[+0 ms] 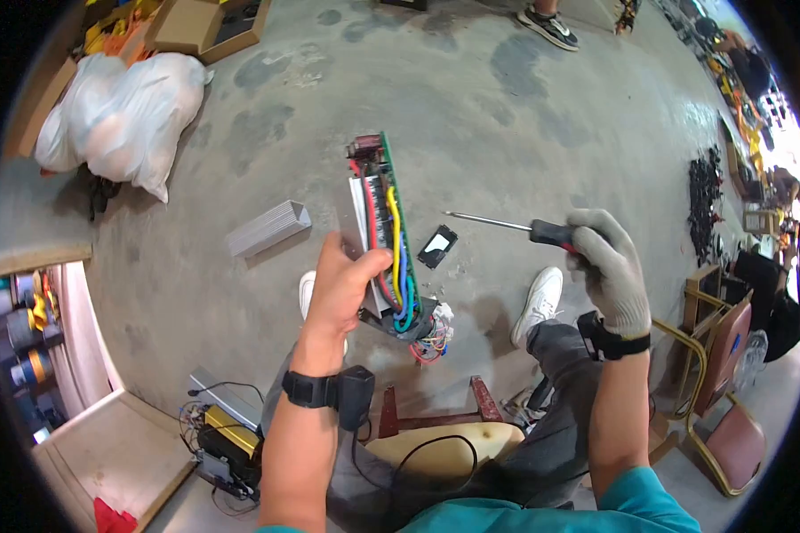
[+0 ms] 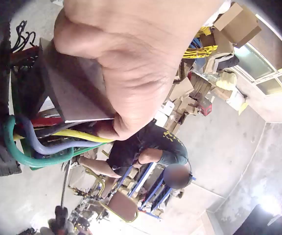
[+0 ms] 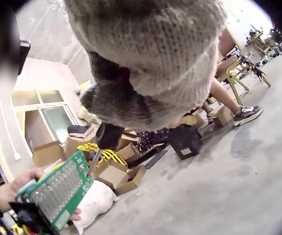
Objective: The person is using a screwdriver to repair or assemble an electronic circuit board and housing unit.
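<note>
My bare left hand (image 1: 338, 282) grips a long circuit board assembly (image 1: 384, 222) in mid-air, thumb across its wired side. Red, yellow, blue and green wires (image 1: 404, 306) run along it and bend round its lower end, where a bundle of thin wires hangs. Rows of silver strips cover the green board's other face (image 3: 62, 191) in the right wrist view. In its grey knit glove, my right hand (image 1: 613, 271) holds a screwdriver (image 1: 551, 233) by its dark handle. The shaft points left toward the board, its tip apart from it in the head view.
A ribbed metal casing (image 1: 269, 229) and a small black plate (image 1: 437, 246) lie on the concrete floor. White bags (image 1: 124, 120) sit at far left, near an open cardboard box (image 1: 209, 27). Chairs (image 1: 729, 426) stand at right. Electronics with a gold casing (image 1: 231, 428) lie at lower left.
</note>
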Tool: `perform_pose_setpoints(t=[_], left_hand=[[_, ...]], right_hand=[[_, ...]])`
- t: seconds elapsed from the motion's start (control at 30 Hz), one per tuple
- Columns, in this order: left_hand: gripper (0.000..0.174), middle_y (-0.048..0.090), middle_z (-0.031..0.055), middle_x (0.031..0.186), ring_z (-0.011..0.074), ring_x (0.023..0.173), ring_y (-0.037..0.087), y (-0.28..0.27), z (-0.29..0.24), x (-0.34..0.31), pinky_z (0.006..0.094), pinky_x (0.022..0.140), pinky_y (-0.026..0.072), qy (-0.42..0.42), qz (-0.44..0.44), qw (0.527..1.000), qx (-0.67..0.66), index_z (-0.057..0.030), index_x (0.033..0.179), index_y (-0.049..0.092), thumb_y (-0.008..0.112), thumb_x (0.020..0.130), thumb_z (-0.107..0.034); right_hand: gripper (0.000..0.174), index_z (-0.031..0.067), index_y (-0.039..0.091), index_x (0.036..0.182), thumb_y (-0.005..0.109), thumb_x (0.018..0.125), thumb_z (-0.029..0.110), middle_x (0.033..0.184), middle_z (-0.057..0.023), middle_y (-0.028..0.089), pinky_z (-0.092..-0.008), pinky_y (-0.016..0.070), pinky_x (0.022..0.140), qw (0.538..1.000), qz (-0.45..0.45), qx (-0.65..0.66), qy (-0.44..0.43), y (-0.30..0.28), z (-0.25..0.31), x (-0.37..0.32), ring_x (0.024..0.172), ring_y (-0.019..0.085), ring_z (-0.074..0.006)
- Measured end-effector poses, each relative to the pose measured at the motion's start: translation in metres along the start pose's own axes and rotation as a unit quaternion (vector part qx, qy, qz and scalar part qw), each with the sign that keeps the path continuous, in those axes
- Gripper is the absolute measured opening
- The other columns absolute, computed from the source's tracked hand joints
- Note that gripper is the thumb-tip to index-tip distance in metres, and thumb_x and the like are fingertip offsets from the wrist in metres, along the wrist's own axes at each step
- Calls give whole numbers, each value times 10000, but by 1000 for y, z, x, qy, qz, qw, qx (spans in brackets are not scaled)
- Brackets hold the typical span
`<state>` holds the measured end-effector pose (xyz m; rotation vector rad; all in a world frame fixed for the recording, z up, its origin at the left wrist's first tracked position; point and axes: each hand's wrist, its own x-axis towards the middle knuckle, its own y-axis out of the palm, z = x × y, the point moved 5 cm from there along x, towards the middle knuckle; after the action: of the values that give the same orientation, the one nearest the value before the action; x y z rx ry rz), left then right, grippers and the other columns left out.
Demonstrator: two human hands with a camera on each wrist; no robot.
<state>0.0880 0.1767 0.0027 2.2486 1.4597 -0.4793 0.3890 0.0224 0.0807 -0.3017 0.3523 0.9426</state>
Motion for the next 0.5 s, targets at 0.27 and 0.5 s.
perform_pose_setpoints(t=[0.27, 0.5], left_hand=[[343, 673, 60, 973, 123, 842, 635, 2, -19, -6, 298, 749, 514, 3, 27, 999, -30, 39, 1126, 621, 685, 826, -114], [152, 660, 20, 820, 89, 683, 602, 6, -26, -10, 285, 570, 453, 38, 57, 996, -49, 1, 935, 686, 695, 841, -118]], right_hand=[[262, -19, 661, 1089, 651, 829, 13, 922, -70, 680, -243, 496, 620, 994, -22, -95, -49, 21, 91, -68, 711, 606, -100], [300, -6, 676, 1075, 726, 779, -12, 1035, -60, 668, -291, 531, 786, 960, 55, -227, -154, 63, 127, -107, 891, 641, -146]])
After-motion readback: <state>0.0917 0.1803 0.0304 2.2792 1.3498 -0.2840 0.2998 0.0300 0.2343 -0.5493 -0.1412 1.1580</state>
